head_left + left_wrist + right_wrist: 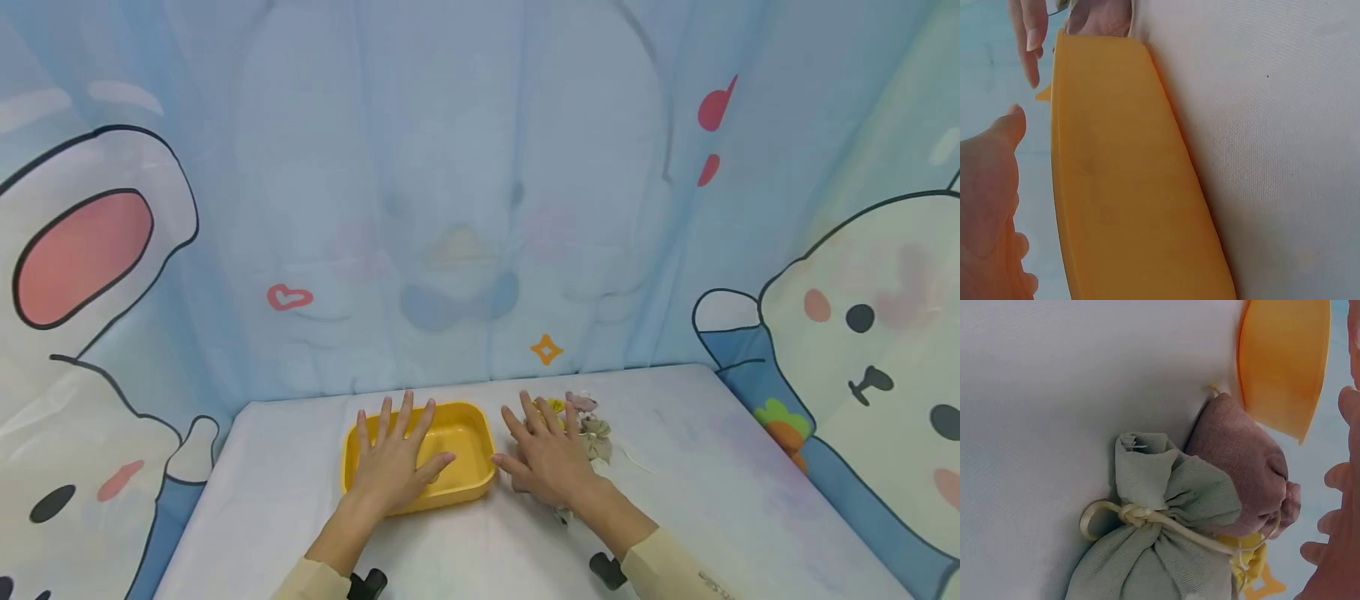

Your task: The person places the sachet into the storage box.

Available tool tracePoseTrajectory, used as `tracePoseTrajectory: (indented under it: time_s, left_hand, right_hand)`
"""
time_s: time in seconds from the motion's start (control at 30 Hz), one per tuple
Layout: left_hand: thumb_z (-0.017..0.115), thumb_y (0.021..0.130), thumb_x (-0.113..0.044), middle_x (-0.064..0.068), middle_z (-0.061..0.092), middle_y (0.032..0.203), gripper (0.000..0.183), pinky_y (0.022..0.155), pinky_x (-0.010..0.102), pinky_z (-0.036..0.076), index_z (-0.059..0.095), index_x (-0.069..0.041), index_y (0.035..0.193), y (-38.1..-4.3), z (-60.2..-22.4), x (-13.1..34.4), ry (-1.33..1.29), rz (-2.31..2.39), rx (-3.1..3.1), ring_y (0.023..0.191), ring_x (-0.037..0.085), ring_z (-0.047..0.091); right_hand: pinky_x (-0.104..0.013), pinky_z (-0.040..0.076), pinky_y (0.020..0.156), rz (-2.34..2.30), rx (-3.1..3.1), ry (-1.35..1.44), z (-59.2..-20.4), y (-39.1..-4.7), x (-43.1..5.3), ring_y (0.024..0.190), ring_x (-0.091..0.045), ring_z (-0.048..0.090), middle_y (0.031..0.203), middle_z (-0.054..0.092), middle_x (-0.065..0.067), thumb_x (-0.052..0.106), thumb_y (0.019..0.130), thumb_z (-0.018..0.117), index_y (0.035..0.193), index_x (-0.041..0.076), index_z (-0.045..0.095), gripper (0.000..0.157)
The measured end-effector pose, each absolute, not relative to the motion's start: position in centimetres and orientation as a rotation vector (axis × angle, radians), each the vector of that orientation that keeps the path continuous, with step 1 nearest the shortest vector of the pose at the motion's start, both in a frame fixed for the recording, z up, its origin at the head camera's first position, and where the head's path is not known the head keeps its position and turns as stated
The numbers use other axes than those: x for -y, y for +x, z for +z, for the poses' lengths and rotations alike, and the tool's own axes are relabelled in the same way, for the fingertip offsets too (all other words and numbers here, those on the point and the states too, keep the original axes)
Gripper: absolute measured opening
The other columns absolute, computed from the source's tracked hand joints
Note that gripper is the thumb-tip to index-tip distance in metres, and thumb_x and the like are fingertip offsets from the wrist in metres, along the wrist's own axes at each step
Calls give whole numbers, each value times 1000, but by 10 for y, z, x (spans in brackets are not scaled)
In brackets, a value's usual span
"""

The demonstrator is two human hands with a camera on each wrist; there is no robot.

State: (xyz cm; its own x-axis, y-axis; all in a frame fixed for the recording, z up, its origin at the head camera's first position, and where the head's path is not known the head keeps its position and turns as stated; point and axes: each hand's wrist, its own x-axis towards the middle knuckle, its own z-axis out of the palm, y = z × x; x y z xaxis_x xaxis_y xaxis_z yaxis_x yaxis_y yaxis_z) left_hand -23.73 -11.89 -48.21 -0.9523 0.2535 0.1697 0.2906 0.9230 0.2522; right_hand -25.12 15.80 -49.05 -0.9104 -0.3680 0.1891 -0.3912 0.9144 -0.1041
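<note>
My left hand hovers with spread fingers over the left part of a yellow plastic basin. In the left wrist view, its thumb and fingers stay apart from the basin's side. To the right, my right hand is spread above a cluster of small drawstring cloth pouches and holds none of them. The right wrist view shows a grey-green pouch tied with a cream cord, a mauve pouch behind it, and part of a yellow pouch. My right hand partly hides the cluster in the head view.
A white cloth covers the table. Behind it hangs a light blue curtain printed with cartoon animals. A thin pale cord trails right from the pouches. Dark camera mounts are on both wrists.
</note>
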Motion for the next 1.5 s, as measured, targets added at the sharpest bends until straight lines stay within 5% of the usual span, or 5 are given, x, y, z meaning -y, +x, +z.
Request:
tracePoseTrajectory:
  time_s: [0.43, 0.67, 0.87, 1.3, 1.5]
  left_hand:
    - [52, 100, -67, 14, 12, 175, 83, 123, 74, -9, 24, -28, 167, -237, -492, 140, -353, -550, 2884, 161, 46, 8]
    - [50, 104, -60, 17, 13, 174, 79, 126, 72, -2, 25, -20, 167, -237, -504, 163, -255, -770, 2831, 160, 45, 13]
    - [44, 112, -21, 17, 7, 175, 60, 128, 68, 9, 23, -13, 167, -238, -513, 186, -150, -1331, 2673, 161, 42, 9]
    - [47, 107, -13, 9, 29, 171, 59, 127, 42, 28, 33, -13, 164, -232, -549, 207, 235, -2089, 2231, 159, 27, 26]
    - [52, 110, -24, 9, 40, 166, 52, 110, 8, 39, 42, -9, 159, -231, -554, 207, 189, -2079, 2174, 157, 25, 33]
  right_hand:
    - [-62, 24, 128, 221, 2819, 455, -493, -259, -175, 135, -37, 52, 138, 60, -18, 43, 99, 67, 145, 2, 55, 63]
    - [-59, 16, 130, 194, 2919, 409, -496, -264, -177, 125, -39, 61, 127, 70, -12, 46, 102, 60, 132, 6, 63, 50]
    - [-65, 23, 124, 295, 2934, 332, -500, -268, -175, 122, -42, 60, 117, 75, -12, 52, 100, 63, 131, 4, 64, 57]
    - [-64, 31, 117, 405, 2968, 414, -504, -265, -166, 119, -37, 63, 113, 76, -5, 42, 97, 71, 136, 8, 62, 53]
    - [-61, 44, 113, 536, 2874, 505, -504, -262, -163, 99, -25, 73, 101, 78, -4, 20, 97, 73, 132, 6, 66, 37]
